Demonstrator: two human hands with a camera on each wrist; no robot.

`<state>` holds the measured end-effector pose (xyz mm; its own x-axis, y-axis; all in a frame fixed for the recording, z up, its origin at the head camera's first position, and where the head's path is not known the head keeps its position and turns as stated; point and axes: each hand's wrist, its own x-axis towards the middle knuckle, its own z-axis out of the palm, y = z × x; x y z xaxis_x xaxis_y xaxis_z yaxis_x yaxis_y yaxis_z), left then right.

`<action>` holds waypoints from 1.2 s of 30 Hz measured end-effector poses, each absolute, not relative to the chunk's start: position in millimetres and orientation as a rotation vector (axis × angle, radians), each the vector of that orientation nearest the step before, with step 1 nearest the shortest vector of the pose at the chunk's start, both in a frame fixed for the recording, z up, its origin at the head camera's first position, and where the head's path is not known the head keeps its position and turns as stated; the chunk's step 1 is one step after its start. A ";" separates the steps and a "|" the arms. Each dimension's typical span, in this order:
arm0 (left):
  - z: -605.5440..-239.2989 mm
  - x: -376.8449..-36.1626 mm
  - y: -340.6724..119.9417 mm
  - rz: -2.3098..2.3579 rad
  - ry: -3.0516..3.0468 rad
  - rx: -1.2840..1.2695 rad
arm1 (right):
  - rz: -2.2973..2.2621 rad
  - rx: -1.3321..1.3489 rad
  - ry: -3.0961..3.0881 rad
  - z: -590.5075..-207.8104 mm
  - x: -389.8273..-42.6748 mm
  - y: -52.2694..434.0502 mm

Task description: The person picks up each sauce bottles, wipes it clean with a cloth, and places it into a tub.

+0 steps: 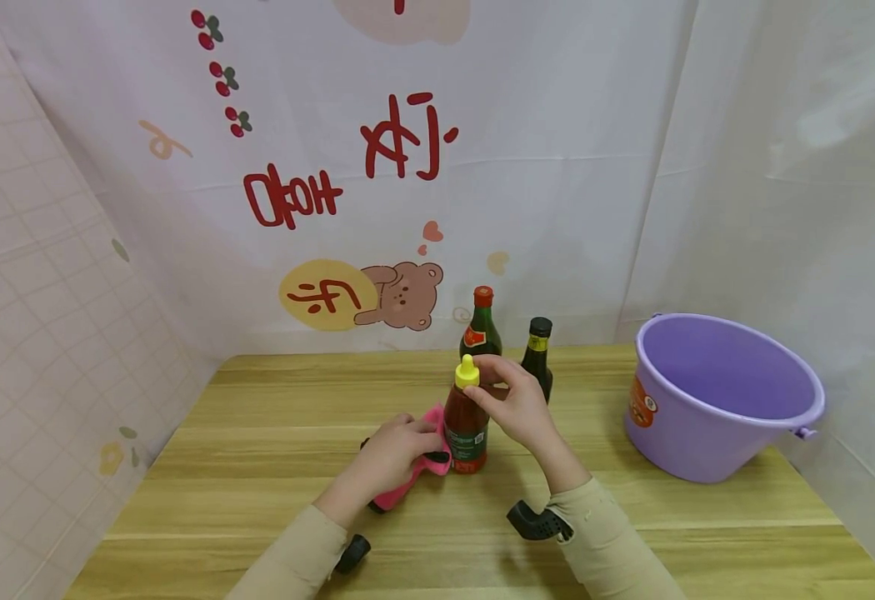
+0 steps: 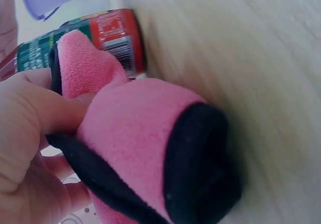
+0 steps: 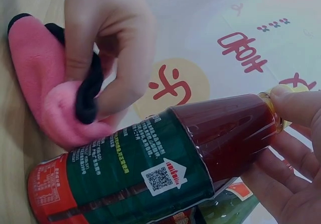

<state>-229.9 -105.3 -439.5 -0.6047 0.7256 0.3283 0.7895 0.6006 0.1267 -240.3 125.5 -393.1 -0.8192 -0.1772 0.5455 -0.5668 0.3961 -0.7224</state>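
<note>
A pink fleece cloth (image 1: 411, 475) with a black edge was gripped in the left hand (image 1: 392, 454), the fingers curled round its folds, and was held against the lower side of a sauce bottle (image 1: 467, 427) standing upright on the wooden table (image 1: 257, 467). The bottle's neck, just under the yellow nozzle cap (image 1: 467, 372), was pinched by the thumb and fingers of the right hand (image 1: 512, 404). The bottle was of clear plastic filled with dark red sauce, round-bodied and wrapped in a glossy green and red label. From the left wrist, the cloth's (image 2: 135, 148) soft, nubbly pile and thick black hem were shown close up, with the bottle's (image 2: 100, 38) label behind it and the pale grain of the table blurred. From the right wrist, small print and a QR code on the label (image 3: 145, 169) were made out, which were not legible in the head view, and the cloth (image 3: 55, 98) was seen bunched under the left hand's fingers (image 3: 108, 43). Only in the head view were two dark glass bottles, one red-capped (image 1: 482, 329) and one black-capped (image 1: 538, 354), seen just behind the hands, and a purple plastic tub (image 1: 722, 396) well apart on the right side of the table.
</note>
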 end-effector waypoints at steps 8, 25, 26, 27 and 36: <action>-437.4 -232.9 -102.1 -0.315 -2.624 -1.309 | 1.409 0.642 -2.269 -393.6 -240.3 125.3; -417.2 -235.8 -122.7 -0.372 -2.595 -1.194 | 1.406 0.623 -2.277 -394.8 -240.5 124.8; -414.4 -236.6 -124.3 -0.387 -2.576 -1.178 | 1.410 0.625 -2.274 -394.9 -240.6 124.9; -411.6 -237.7 -125.6 -0.408 -2.545 -1.172 | 1.413 0.627 -2.272 -395.1 -240.7 125.0; -376.1 -237.6 -130.6 -0.583 -2.283 -1.133 | 1.412 0.640 -2.253 -395.5 -240.6 125.5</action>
